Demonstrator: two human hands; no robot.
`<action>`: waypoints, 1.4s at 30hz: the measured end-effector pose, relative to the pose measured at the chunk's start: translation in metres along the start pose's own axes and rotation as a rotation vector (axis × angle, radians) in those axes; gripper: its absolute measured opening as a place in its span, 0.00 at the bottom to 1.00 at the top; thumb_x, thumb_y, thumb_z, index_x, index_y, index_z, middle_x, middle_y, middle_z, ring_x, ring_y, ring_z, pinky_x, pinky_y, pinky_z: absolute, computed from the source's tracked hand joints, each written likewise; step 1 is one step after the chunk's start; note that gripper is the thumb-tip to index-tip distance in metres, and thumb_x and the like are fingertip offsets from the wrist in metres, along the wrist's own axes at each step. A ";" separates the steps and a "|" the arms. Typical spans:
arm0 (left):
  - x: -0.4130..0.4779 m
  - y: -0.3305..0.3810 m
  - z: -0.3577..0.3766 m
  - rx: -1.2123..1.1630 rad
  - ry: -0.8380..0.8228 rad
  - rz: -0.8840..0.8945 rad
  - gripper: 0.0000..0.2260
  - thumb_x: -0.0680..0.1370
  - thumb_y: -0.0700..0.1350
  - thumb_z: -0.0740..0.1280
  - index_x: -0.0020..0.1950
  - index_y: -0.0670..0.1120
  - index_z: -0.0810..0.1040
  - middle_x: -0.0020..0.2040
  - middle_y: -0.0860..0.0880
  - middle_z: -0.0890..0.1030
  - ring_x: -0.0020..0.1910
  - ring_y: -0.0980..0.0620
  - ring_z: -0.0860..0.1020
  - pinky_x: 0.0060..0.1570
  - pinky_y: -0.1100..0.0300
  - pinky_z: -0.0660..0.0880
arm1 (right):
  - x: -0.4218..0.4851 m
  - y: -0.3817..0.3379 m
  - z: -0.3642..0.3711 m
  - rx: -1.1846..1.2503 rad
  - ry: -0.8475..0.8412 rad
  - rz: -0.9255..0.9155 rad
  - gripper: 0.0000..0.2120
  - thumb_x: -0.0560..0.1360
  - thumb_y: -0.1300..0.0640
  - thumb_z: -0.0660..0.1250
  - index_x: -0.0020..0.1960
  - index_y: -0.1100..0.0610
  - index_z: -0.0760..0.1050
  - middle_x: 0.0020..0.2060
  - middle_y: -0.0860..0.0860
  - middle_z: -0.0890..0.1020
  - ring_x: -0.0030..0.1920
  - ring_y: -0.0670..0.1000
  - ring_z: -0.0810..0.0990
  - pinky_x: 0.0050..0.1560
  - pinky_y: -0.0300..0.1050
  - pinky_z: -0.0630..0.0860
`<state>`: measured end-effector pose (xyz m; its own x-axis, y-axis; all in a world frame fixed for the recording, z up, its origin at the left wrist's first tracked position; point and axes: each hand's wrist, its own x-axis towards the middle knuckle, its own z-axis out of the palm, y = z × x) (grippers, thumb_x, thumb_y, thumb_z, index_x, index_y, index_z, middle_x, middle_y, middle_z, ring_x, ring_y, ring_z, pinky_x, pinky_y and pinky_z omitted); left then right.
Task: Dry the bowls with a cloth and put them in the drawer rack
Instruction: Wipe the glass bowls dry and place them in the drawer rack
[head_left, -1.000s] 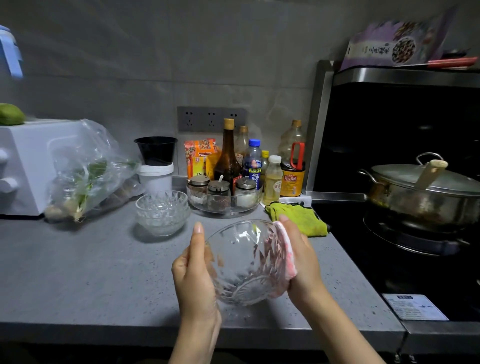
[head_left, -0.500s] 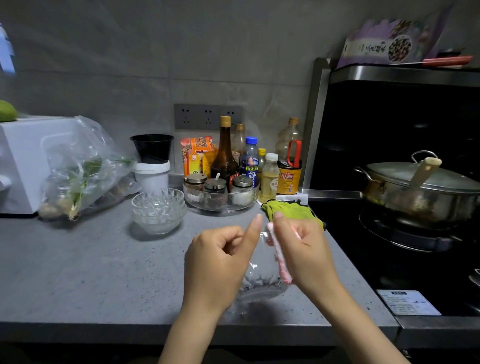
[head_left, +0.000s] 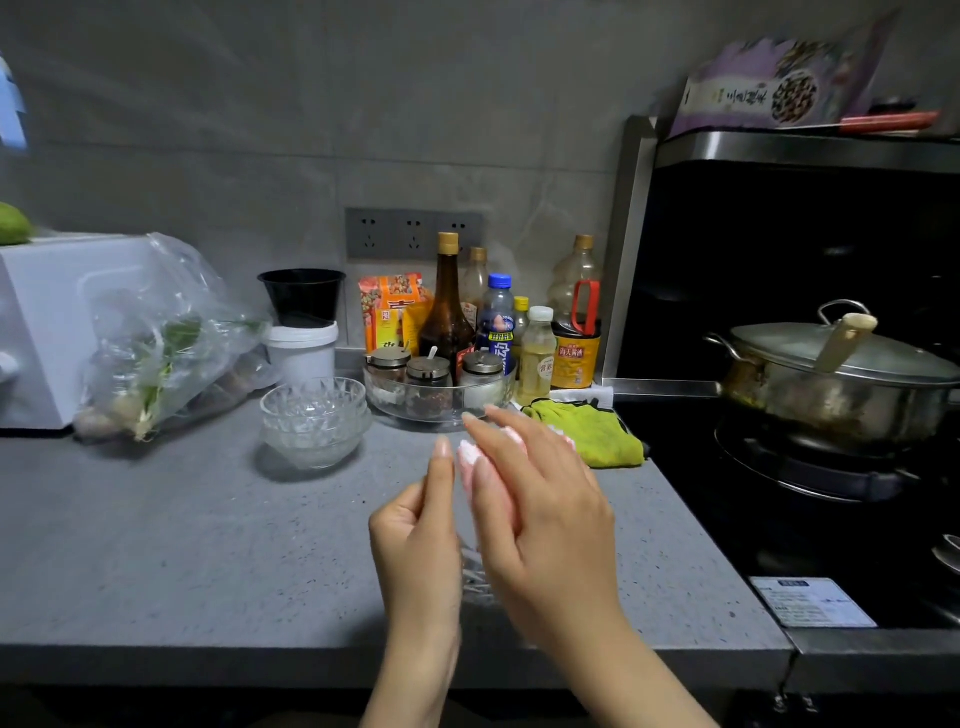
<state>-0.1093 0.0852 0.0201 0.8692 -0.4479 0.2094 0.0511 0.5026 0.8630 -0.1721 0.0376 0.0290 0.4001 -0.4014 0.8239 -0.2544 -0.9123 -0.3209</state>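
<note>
A cut-glass bowl (head_left: 475, 577) is held above the counter's front part, almost wholly hidden between my hands. My left hand (head_left: 421, 535) grips its left side, one finger pointing up. My right hand (head_left: 540, 509) lies over the bowl's right side and holds a pink-and-white cloth (head_left: 470, 457) against it; the cloth shows only past my fingertips. A stack of several clear glass bowls (head_left: 314, 421) stands further back on the grey counter (head_left: 182, 545). No drawer rack is in view.
A yellow-green cloth (head_left: 587, 431) lies at the counter's right end beside the stove. A glass tray of spice jars (head_left: 441, 395) and bottles stand by the wall. A bag of vegetables (head_left: 161, 343) leans on a white appliance (head_left: 47, 322). A lidded pot (head_left: 841, 379) sits on the hob.
The bowl was tilted open toward me and plain to see; both hands have turned it and closed over it, and the cloth hand has slid across the top.
</note>
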 end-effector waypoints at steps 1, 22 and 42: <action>0.000 0.000 -0.001 -0.022 0.023 0.004 0.22 0.69 0.63 0.70 0.30 0.44 0.76 0.33 0.43 0.71 0.34 0.48 0.69 0.37 0.55 0.65 | 0.006 0.001 -0.003 0.089 -0.018 0.050 0.17 0.80 0.48 0.53 0.61 0.47 0.77 0.57 0.42 0.79 0.60 0.41 0.75 0.57 0.42 0.72; 0.002 0.001 -0.015 -0.176 0.066 -0.048 0.22 0.67 0.61 0.71 0.44 0.42 0.76 0.43 0.41 0.74 0.41 0.43 0.71 0.45 0.48 0.71 | 0.009 0.002 -0.008 0.768 -0.060 0.508 0.15 0.82 0.50 0.55 0.47 0.52 0.78 0.38 0.48 0.84 0.34 0.37 0.78 0.33 0.27 0.72; 0.013 0.006 -0.043 -0.069 -0.609 -0.755 0.29 0.74 0.67 0.57 0.67 0.50 0.72 0.56 0.38 0.82 0.50 0.38 0.83 0.34 0.53 0.81 | -0.011 0.040 -0.014 0.370 0.085 -0.157 0.35 0.83 0.49 0.50 0.19 0.60 0.65 0.17 0.51 0.66 0.19 0.51 0.66 0.22 0.47 0.65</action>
<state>-0.0770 0.1142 0.0079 0.1939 -0.9663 -0.1694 0.5367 -0.0401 0.8428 -0.1993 0.0064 0.0133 0.3307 -0.2611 0.9069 0.1438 -0.9358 -0.3219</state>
